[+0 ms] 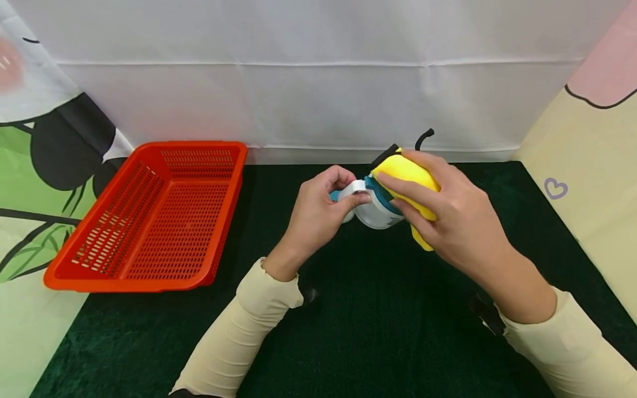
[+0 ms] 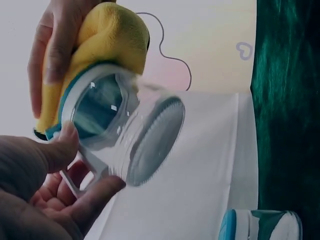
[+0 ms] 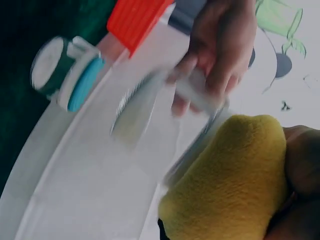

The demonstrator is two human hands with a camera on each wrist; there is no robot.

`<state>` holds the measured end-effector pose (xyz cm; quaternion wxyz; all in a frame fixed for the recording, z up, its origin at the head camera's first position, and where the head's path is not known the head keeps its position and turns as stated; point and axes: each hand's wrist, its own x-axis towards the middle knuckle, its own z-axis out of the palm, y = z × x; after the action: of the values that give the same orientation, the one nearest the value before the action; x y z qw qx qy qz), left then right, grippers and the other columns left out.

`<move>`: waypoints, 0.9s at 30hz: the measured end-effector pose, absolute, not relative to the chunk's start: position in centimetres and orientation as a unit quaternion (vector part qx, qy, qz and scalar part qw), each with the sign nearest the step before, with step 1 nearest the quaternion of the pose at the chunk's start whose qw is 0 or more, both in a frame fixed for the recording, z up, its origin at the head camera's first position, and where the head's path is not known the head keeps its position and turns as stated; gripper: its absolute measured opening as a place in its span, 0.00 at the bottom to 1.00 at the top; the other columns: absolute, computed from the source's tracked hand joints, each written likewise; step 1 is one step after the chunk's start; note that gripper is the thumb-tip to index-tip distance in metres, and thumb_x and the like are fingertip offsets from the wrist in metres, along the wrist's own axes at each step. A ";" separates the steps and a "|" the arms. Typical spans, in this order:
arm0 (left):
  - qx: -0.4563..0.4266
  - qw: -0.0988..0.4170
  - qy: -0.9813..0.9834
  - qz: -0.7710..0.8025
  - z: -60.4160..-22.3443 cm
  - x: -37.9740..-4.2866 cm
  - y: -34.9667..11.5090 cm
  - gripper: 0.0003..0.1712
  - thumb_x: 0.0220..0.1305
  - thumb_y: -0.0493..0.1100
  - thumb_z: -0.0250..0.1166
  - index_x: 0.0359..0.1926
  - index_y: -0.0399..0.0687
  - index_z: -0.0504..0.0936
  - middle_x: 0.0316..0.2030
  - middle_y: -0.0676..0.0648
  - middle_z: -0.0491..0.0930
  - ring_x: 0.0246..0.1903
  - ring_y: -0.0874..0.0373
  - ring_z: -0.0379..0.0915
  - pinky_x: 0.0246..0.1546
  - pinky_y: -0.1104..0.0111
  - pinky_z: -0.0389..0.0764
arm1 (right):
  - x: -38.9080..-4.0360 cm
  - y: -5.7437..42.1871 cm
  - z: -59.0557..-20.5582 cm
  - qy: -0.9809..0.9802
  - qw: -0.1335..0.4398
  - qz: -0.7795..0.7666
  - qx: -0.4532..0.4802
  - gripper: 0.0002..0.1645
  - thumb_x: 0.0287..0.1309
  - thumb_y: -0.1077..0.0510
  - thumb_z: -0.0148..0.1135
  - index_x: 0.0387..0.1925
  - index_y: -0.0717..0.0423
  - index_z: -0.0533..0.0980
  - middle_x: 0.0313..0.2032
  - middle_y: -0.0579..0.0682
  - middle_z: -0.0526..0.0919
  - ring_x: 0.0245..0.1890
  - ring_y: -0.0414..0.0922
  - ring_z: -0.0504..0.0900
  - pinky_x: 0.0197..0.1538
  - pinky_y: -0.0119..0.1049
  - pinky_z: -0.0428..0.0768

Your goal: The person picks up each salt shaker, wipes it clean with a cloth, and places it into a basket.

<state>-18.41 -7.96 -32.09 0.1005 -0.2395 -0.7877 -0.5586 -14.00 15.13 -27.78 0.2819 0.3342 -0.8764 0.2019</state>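
Fingers of my left hand (image 1: 318,209) grasp the white plastic handle (image 1: 355,187) of a clear, round jar (image 1: 377,216) with a teal-rimmed lid (image 1: 382,194), tilted, to the right of the red basket (image 1: 134,284), a rectangular plastic one with slotted sides. Those of my right hand (image 1: 463,215) are closed around a plush yellow cloth (image 1: 408,172) with black edging, touching the jar's lid, farther right of the basket. A second clear jar with a light-blue lid (image 3: 86,84) stands between the basket and the first jar, partly hidden by my left hand. Dark green fabric covers the worktop (image 1: 378,337) under the basket. Behind the basket hangs a creased white sheet (image 1: 323,105); to its left, a printed green-and-black panel (image 1: 55,193); far to its right, a cream panel (image 1: 592,221) bearing a purple heart outline (image 1: 555,188).
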 end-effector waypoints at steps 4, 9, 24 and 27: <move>-0.209 0.108 -0.795 -0.559 -32.1 -18.4 -8.0 0.13 0.65 0.40 0.74 0.45 0.43 0.80 0.39 0.49 0.84 0.39 0.57 0.78 0.46 0.63 0.83 | -13.0 14.4 -28.9 -0.859 0.308 0.207 0.352 0.33 0.55 0.65 0.76 0.62 0.42 0.81 0.67 0.61 0.73 0.54 0.63 0.77 0.46 0.64 0.83; -0.189 0.108 -0.790 -0.573 -31.9 -18.6 -8.5 0.12 0.66 0.41 0.73 0.46 0.42 0.81 0.38 0.48 0.83 0.40 0.55 0.77 0.46 0.62 0.83 | -12.5 14.5 -30.1 -0.849 0.326 0.232 0.346 0.31 0.56 0.63 0.75 0.61 0.42 0.82 0.68 0.60 0.72 0.57 0.63 0.75 0.48 0.66 0.82; -0.245 0.038 -0.716 -0.653 -31.7 -19.2 -9.4 0.08 0.68 0.33 0.69 0.43 0.37 0.77 0.38 0.43 0.80 0.39 0.54 0.79 0.44 0.63 0.86 | -15.4 17.3 -30.2 -0.803 0.244 0.489 0.236 0.25 0.69 0.68 0.61 0.65 0.53 0.78 0.60 0.51 0.77 0.40 0.43 0.78 0.40 0.27 0.78; -0.263 0.010 -0.694 -0.670 -31.7 -19.2 -9.6 0.06 0.69 0.30 0.67 0.42 0.37 0.77 0.38 0.43 0.80 0.39 0.56 0.80 0.45 0.62 0.86 | -16.3 18.5 -29.4 -0.781 0.121 0.574 0.216 0.24 0.76 0.60 0.56 0.69 0.48 0.75 0.55 0.55 0.74 0.32 0.45 0.79 0.33 0.28 0.81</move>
<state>-19.23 -9.57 -31.74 0.0102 -0.2630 -0.6943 -0.6698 -16.27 18.48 -29.42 0.1214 0.2163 -0.7807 0.5736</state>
